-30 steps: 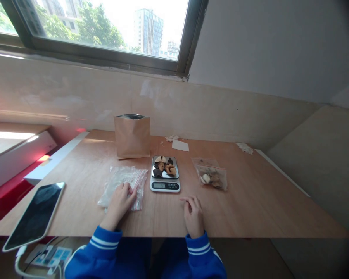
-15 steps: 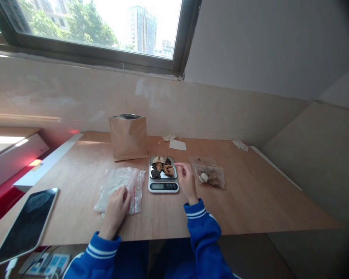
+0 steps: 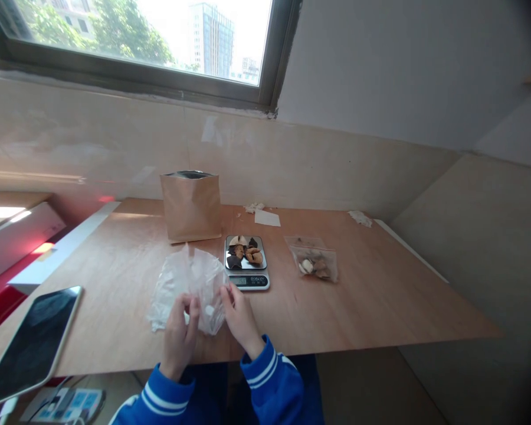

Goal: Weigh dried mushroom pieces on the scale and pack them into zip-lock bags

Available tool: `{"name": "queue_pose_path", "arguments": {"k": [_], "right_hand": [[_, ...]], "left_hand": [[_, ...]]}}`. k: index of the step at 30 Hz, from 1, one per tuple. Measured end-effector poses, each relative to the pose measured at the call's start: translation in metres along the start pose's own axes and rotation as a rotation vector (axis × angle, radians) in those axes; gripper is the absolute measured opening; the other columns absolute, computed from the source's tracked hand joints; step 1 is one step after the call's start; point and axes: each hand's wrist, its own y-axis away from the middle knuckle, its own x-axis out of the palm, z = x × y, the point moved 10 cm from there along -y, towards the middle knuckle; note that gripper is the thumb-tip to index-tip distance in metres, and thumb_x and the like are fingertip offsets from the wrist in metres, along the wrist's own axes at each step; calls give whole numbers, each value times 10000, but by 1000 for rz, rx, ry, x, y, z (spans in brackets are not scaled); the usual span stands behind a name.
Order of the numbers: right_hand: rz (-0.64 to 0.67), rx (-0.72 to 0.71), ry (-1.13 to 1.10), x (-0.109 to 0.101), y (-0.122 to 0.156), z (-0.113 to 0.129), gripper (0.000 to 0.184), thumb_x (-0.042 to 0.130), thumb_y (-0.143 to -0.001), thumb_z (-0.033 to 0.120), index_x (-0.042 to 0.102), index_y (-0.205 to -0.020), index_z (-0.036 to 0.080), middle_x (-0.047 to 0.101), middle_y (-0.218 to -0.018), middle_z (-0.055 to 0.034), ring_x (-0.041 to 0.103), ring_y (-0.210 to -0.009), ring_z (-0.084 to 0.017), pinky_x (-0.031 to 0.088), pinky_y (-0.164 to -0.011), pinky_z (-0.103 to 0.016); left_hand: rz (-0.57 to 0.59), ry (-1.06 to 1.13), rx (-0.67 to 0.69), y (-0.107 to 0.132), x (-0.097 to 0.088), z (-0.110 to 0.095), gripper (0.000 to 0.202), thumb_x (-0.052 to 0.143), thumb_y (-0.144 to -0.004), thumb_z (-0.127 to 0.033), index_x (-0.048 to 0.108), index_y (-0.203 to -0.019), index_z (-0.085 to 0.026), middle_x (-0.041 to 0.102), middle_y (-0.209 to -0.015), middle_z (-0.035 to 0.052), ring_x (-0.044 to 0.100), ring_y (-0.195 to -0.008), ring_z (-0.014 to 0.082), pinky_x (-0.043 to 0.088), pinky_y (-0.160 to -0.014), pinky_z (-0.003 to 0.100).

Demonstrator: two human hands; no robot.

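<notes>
A clear plastic bag is partly raised in front of me, over other clear bags on the table. My left hand is closed, pinching its near edge. The fingers of my right hand pinch the right side of the same bag. Just beyond my right hand stands a white kitchen scale, its display partly covered by the bag and my fingers. Brown, dark and pale dried pieces lie on its metal plate.
A brown paper pouch stands upright with its top open behind the bags. Right of the scale lies a zip bag of dried pieces. White paper rests at the back. A tablet sits at the table's left edge.
My right hand has moved left from beside the scale's plate to the plastic bags. One bag has been lifted and spread between my hands. The dried pieces on the scale look unchanged.
</notes>
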Motion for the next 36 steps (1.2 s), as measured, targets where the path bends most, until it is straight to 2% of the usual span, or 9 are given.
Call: {"name": "queue_pose_path", "arguments": {"k": [3, 8, 15, 19, 22, 26, 29, 33, 36], "right_hand": [[-70, 76, -61, -11, -1, -24, 308, 367, -955, 427, 525, -802, 211, 579, -591, 23, 556, -545, -145, 400, -533, -228], [-28, 21, -100, -3, 3, -12, 343, 366, -957, 473, 503, -777, 216, 556, -610, 29, 537, -553, -136, 397, -537, -227], [-66, -28, -108, -17, 20, 27, 376, 306, -986, 457, 531, -800, 219, 569, -658, 4, 554, -586, -143, 411, -569, -241], [-103, -16, -157, -40, 26, 34, 457, 302, -983, 494, 475, -661, 221, 539, -588, -2, 541, -566, -146, 424, -586, -253], [-155, 19, -121, -50, 26, 32, 482, 312, -975, 510, 456, -615, 224, 515, -535, 3, 515, -514, -143, 400, -547, -256], [-179, 73, -8, -47, 15, 32, 447, 322, -965, 504, 492, -661, 224, 503, -528, 9, 502, -497, -153, 349, -511, -263], [-80, 34, 9, -30, 3, 46, 438, 308, -964, 499, 543, -730, 212, 567, -610, -15, 544, -575, -168, 351, -543, -266], [16, 16, 25, -17, -11, 54, 458, 295, -963, 503, 546, -731, 198, 585, -647, -24, 550, -623, -165, 350, -578, -266], [78, 63, -7, -18, -25, 33, 471, 327, -942, 544, 495, -667, 200, 528, -586, -2, 491, -552, -139, 321, -535, -259]], "left_hand": [[-147, -79, -93, -6, -25, 8, 225, 396, -933, -382, 452, -767, -240, 517, -650, -23, 523, -605, 161, 426, -596, 289], [-29, -95, -50, -24, -23, 4, 286, 448, -907, -433, 468, -705, -232, 515, -646, -18, 529, -633, 163, 438, -651, 290], [170, -131, -16, -23, 3, 35, 434, 193, -967, -383, 578, -847, -222, 612, -922, 74, 589, -909, 227, 458, -817, 380], [306, -365, -56, -22, 26, 62, 251, 399, -907, -378, 595, -932, -224, 646, -1033, 82, 591, -1007, 275, 393, -941, 490], [239, -321, -20, -33, 18, 43, 235, 398, -909, -343, 592, -944, -217, 663, -1018, 84, 591, -1046, 273, 371, -976, 493], [95, -29, 81, -43, -8, -16, 217, 391, -934, -342, 562, -890, -216, 631, -855, 54, 611, -824, 201, 478, -776, 349], [293, 126, 188, -35, 10, -53, 190, 525, -881, -363, 547, -1006, -222, 617, -880, 42, 593, -749, 171, 497, -701, 308], [408, 160, 41, -24, 35, -44, 186, 502, -896, -381, 509, -986, -219, 596, -812, 9, 581, -679, 151, 488, -646, 292], [349, 170, -47, -27, 33, -31, 191, 423, -920, -376, 462, -818, -219, 532, -695, -25, 549, -618, 136, 454, -609, 272]]}}
